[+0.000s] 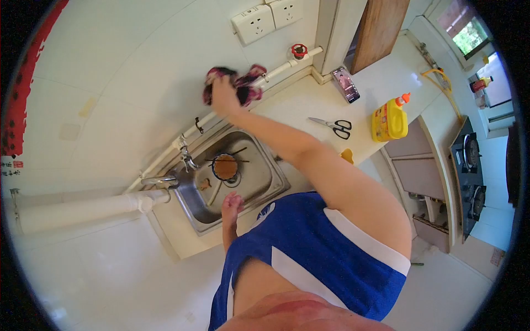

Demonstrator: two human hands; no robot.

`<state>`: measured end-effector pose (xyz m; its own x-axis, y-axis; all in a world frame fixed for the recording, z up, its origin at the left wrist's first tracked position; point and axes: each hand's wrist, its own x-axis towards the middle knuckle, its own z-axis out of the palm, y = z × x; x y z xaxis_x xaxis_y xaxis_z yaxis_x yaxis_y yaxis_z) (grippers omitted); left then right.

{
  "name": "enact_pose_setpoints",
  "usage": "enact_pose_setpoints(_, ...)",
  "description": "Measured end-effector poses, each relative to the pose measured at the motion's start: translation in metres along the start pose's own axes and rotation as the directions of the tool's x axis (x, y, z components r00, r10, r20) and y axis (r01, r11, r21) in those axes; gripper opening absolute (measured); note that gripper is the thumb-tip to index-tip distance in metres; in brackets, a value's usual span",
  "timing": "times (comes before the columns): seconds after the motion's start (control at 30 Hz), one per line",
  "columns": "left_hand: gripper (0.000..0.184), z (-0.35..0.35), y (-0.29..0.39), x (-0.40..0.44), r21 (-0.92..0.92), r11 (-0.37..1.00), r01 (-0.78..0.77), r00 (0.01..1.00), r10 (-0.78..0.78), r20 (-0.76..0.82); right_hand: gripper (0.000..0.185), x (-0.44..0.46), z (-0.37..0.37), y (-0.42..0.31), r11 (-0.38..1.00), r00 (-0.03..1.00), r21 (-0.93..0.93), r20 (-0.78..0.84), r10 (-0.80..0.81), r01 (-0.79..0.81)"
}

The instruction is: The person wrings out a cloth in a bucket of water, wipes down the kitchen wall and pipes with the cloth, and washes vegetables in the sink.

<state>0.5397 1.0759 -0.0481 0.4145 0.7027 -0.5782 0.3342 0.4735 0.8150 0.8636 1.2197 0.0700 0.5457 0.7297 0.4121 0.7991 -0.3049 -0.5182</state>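
Against the white wall, my right hand (224, 96) presses a bunched dark and pink patterned cloth (250, 88), just above the white pipe (207, 119). The fingers are closed on the cloth and slightly blurred. My left hand (233, 204) hovers by the near edge of the steel sink (256, 179), its fingers loosely curled with nothing visible in them. In the sink lie a round brown item with a scalloped rim (225, 166), dark sticks and a small brown scrap (205, 184). The tap (189, 160) stands at the sink's back edge.
On the counter (292, 105) are black-handled scissors (338, 127), a phone (345, 85) leaning near the wall, and a yellow bottle (390, 120) with an orange cap. A red valve (298, 51) is on the pipe below sockets (255, 25). A gas stove (470, 151) is at the right.
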Motion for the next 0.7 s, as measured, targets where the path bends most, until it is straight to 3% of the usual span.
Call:
enact_pose_setpoints(0.03,0.03,-0.001,0.001,-0.001,0.007,1.0,-0.003,1.0,0.003,-0.003,0.036,-0.005,0.006,-0.019,0.967,0.996,0.239,0.037,0.083,-0.09)
enact_pose_setpoints(0.13,0.031,-0.003,0.009,-0.012,-0.013,1.0,-0.023,0.997,0.022,-0.074,0.032,-0.018,0.006,-0.055,0.814,0.991,0.568,0.115,0.069,-0.122)
enact_pose_setpoints(0.17,0.031,-0.002,0.008,-0.016,-0.015,1.0,-0.022,0.996,0.02,-0.084,0.032,-0.017,0.008,-0.06,0.811,0.991,0.573,0.121,0.063,-0.121)
enact_pose_setpoints(0.2,0.032,-0.001,0.007,-0.02,-0.027,0.999,-0.027,0.997,0.025,-0.079,0.034,-0.015,0.003,-0.066,0.808,0.942,0.588,0.255,-0.218,0.027)
enact_pose_setpoints(0.23,0.033,0.0,0.006,-0.023,-0.039,0.999,-0.034,0.997,0.031,-0.074,0.036,-0.015,-0.002,-0.07,0.764,0.799,0.622,0.368,-0.475,0.168)
enact_pose_setpoints(0.3,0.034,0.005,0.008,-0.029,-0.039,0.999,0.002,0.996,-0.006,-0.091,0.034,-0.024,-0.008,-0.073,0.763,0.744,0.636,0.455,-0.489,0.112)
enact_pose_setpoints(0.37,0.034,0.006,0.004,-0.029,-0.049,0.998,0.037,0.994,-0.042,-0.105,0.032,-0.034,-0.011,-0.066,0.61,0.925,0.787,0.162,-0.343,0.088)
enact_pose_setpoints(0.4,0.034,0.004,-0.005,-0.024,-0.056,0.998,0.022,0.995,-0.028,-0.095,0.034,-0.037,-0.033,-0.06,0.593,0.949,0.791,0.052,-0.311,0.151)
enact_pose_setpoints(0.43,0.035,0.006,-0.008,-0.025,-0.062,0.998,0.012,0.996,-0.017,-0.087,0.034,-0.04,-0.037,-0.051,0.595,0.946,0.789,0.06,-0.32,0.151)
enact_pose_setpoints(0.5,0.035,0.011,-0.003,-0.027,-0.048,0.999,0.018,0.997,-0.022,-0.075,0.034,-0.043,-0.04,-0.039,0.798,0.985,0.6,0.161,-0.054,-0.055)
enact_pose_setpoints(0.63,0.037,0.01,-0.003,-0.014,-0.03,0.996,-0.085,0.996,0.084,-0.027,0.031,-0.052,-0.099,-0.03,0.843,0.995,0.533,0.03,-0.097,0.066)
enact_pose_setpoints(0.7,0.036,0.009,-0.006,-0.008,-0.01,0.997,-0.076,0.997,0.075,-0.031,0.029,-0.04,-0.087,-0.009,0.882,0.98,0.438,0.164,0.112,-0.174)
